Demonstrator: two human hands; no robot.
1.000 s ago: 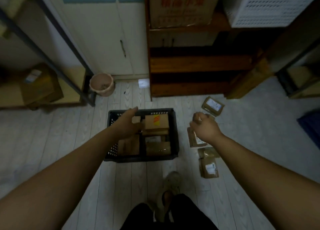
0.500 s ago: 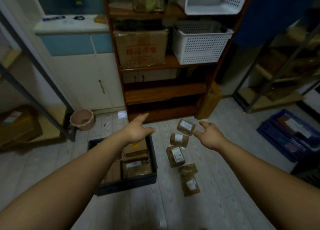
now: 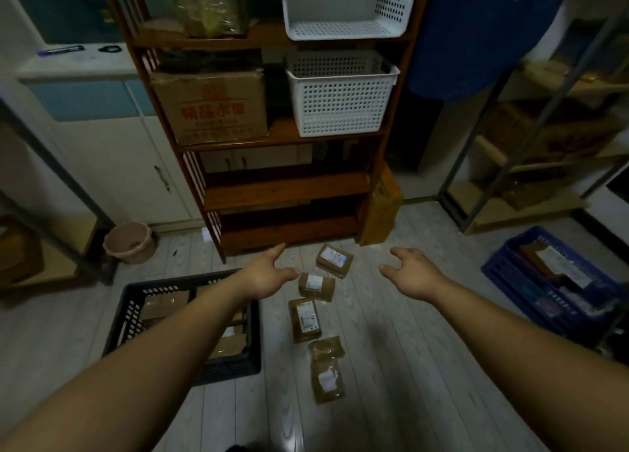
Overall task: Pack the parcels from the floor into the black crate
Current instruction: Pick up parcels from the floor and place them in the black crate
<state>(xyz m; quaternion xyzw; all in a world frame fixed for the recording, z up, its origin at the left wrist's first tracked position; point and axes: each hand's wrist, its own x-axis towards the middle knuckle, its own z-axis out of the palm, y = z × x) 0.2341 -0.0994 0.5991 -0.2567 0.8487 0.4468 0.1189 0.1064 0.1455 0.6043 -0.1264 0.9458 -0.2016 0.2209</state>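
The black crate (image 3: pixel 136 301) stands on the floor at the lower left with several brown parcels inside. Several more brown parcels lie in a row on the floor to its right: a far one (image 3: pixel 334 260), one below it (image 3: pixel 316 286), a long one (image 3: pixel 304 319), and two near ones (image 3: pixel 326 347) (image 3: pixel 327 380). My left hand (image 3: pixel 267 276) hovers open above the crate's right rim, just left of the second parcel, holding nothing. My right hand (image 3: pixel 413 274) is open and empty, in the air to the right of the parcels.
A wooden shelf unit (image 3: pixel 289 186) with a cardboard box (image 3: pixel 211 107) and white baskets (image 3: pixel 340 94) stands just behind the parcels. A pink bucket (image 3: pixel 128 242) sits at the left, a blue crate (image 3: pixel 551 281) at the right. Metal racks flank both sides.
The view has tilted up and the crate slid to the lower left. My left hand left the crate's parcels. My right hand, curled a second ago, has opened and moved right of the parcels.
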